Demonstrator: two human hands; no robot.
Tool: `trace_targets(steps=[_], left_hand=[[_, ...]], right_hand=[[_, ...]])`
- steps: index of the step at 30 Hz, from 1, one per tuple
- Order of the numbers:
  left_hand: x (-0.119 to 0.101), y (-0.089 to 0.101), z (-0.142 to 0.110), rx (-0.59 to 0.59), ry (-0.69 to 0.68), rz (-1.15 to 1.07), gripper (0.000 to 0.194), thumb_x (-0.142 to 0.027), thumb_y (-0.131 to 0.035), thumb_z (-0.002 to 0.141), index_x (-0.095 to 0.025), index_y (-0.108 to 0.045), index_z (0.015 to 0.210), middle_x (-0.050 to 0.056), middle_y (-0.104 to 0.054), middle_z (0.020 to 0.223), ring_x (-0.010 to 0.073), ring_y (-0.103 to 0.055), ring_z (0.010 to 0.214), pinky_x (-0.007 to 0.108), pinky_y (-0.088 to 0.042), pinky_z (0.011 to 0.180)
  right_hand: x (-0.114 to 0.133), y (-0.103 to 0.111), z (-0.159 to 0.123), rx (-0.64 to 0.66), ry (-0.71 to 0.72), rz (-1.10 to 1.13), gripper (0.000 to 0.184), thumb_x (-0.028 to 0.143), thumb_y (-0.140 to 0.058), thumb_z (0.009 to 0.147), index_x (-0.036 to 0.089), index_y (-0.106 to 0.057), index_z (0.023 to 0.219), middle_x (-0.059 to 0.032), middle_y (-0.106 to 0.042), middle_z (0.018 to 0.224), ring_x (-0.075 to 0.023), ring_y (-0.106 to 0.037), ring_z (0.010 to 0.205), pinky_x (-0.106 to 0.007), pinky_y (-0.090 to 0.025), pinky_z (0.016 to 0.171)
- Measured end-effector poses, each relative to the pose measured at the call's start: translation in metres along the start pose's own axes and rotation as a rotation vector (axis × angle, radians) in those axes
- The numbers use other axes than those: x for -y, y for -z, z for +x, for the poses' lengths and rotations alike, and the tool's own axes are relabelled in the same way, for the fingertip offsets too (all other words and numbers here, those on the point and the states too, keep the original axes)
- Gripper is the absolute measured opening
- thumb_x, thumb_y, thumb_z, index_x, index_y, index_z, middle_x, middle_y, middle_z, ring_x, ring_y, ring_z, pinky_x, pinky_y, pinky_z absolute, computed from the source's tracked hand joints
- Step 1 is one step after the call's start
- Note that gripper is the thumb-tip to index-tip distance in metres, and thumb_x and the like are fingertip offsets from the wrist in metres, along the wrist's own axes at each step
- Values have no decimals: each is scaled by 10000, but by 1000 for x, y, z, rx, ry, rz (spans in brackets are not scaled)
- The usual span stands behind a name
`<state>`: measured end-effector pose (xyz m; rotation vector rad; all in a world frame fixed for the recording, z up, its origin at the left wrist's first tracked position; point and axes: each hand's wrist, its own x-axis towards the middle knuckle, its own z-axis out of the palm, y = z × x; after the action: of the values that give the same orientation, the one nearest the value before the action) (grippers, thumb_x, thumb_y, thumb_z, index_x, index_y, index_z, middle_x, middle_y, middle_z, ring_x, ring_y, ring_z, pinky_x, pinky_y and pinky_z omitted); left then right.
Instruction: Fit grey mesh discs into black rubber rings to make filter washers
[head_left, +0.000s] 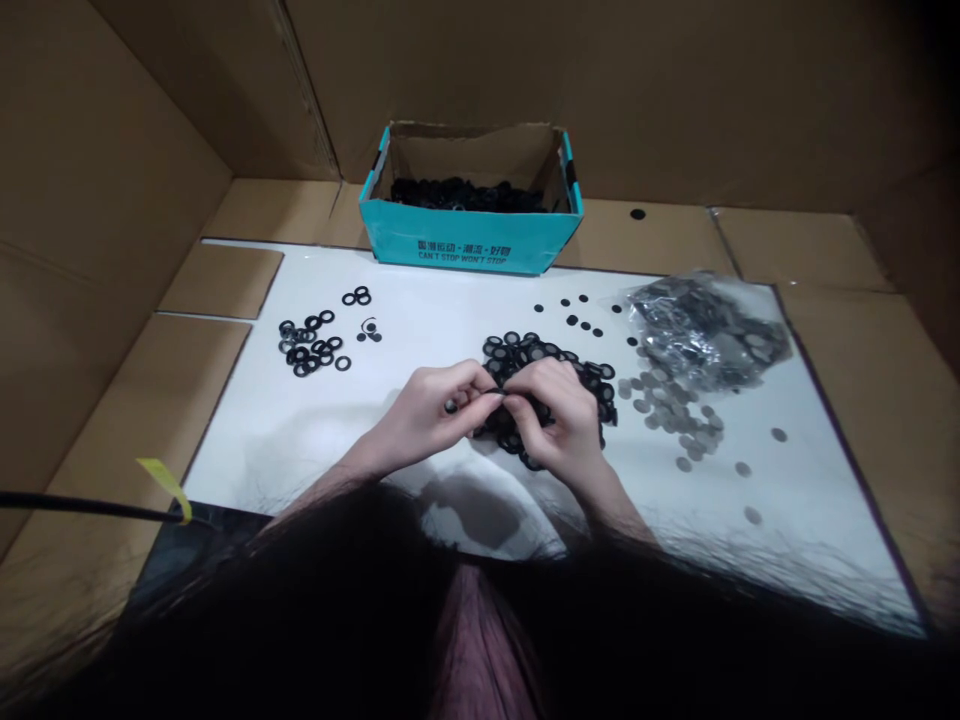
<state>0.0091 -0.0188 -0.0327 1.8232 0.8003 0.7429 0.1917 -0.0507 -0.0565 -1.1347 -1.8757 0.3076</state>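
Observation:
My left hand [450, 405] and my right hand [559, 405] meet with their fingertips pinched together around a small black ring [495, 391]. Only its dark edge shows, and the fingers hide most of it. Under and behind both hands lies a heap of black rings [606, 393], many with grey discs in their centres. Part of another small dark round piece [451, 406] shows by the curled fingers of my left hand.
A turquoise box [465, 240] holding many black pieces stands at the back. Loose black rings [326, 350] lie left. On the right are a clear plastic bag [705, 335] of grey discs and scattered grey discs [694, 425]. Cardboard walls surround the white board [300, 440].

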Motion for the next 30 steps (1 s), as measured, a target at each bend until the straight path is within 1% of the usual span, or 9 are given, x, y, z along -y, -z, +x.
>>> trace_targets(steps=[4, 8, 11, 14, 17, 22, 25, 27, 30], left_hand=[[4, -2, 0, -18, -26, -80, 132, -245, -564, 919, -135, -550, 847, -21, -564, 652, 65, -539, 539, 182, -442, 536], [4, -2, -1, -29, -20, -132, 148, -258, -570, 920, -133, -550, 845, -20, -560, 655, 62, -533, 530, 181, -446, 528], [0, 2, -1, 35, 7, -156, 164, -274, -564, 925, -139, -545, 834, -23, -560, 651, 64, -555, 535, 179, -448, 533], [-3, 6, -1, 121, 64, -146, 170, -281, -559, 928, -142, -542, 831, -29, -561, 618, 68, -562, 532, 179, -445, 538], [-3, 8, 1, 165, 117, -198, 170, -282, -567, 921, -141, -537, 831, -31, -566, 601, 66, -563, 513, 169, -440, 513], [-1, 4, 3, 111, 167, -395, 168, -259, -590, 899, -129, -532, 808, -34, -550, 607, 42, -515, 472, 142, -400, 445], [-1, 2, 4, 94, 183, -458, 168, -252, -591, 899, -129, -527, 804, -43, -539, 591, 33, -487, 459, 136, -397, 440], [-1, 2, 4, 93, 191, -457, 171, -256, -590, 903, -127, -529, 808, -43, -541, 589, 32, -487, 461, 134, -401, 443], [-1, 4, 4, 118, 196, -377, 166, -246, -587, 902, -125, -530, 804, -38, -548, 597, 36, -509, 475, 130, -409, 451]], right_hand=[[2, 0, 1, 25, -2, 59, 156, 124, -517, 885, 219, -494, 763, 9, -544, 655, -149, -502, 653, -328, -376, 630], [4, 0, 2, 14, -19, 74, 170, 127, -517, 879, 219, -481, 740, 13, -526, 646, -146, -492, 630, -331, -372, 623], [6, 0, 1, -8, -29, 62, 166, 127, -520, 874, 218, -488, 738, 15, -525, 641, -145, -494, 624, -339, -360, 629], [7, 0, 0, -20, -35, 44, 160, 126, -526, 870, 216, -493, 742, 14, -525, 642, -145, -492, 625, -341, -352, 630], [8, -1, 0, -23, -30, 28, 166, 121, -528, 869, 214, -492, 737, 11, -527, 641, -145, -487, 629, -342, -348, 629], [9, -1, 1, -35, -28, 29, 160, 117, -524, 876, 213, -499, 750, 13, -529, 657, -138, -490, 637, -333, -354, 630], [10, -1, 1, -31, -32, 37, 157, 122, -526, 879, 214, -497, 754, 16, -525, 657, -135, -490, 634, -327, -363, 628], [10, -1, 1, -29, -39, 35, 155, 125, -528, 878, 213, -497, 755, 16, -526, 658, -136, -492, 636, -328, -365, 631], [10, -2, 1, -28, -53, 20, 160, 124, -526, 879, 210, -496, 747, 12, -529, 656, -139, -493, 637, -333, -359, 636]])
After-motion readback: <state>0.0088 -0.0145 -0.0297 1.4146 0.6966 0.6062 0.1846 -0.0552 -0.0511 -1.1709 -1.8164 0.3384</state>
